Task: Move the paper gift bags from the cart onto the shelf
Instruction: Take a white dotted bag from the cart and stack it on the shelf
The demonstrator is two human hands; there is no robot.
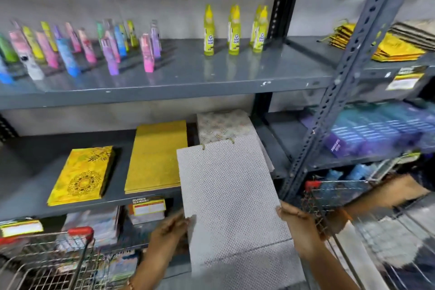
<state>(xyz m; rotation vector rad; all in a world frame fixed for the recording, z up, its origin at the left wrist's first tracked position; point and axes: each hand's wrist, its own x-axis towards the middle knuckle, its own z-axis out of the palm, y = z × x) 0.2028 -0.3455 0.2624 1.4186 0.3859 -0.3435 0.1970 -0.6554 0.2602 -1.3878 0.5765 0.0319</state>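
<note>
A flat white dotted paper gift bag [230, 198] is held at both side edges, my left hand [171, 231] on its left edge and my right hand [299, 226] on its right. Its top edge with small cord handles reaches over the front of the middle shelf [30, 172], over a pale patterned bag stack [223, 125]. Two yellow stacks lie on the same shelf: a plain one [157, 155] and one with black mandala print [82, 174]. A wire cart [381, 231] at the right holds more whitish bags [390, 240].
A second wire cart with red corners [58, 259] stands at the lower left. The upper shelf carries coloured tubes [70, 49] and yellow glue bottles [235, 30]. A grey slotted upright [341, 92] rises right of the bag. Purple boxes [367, 132] fill the right bay.
</note>
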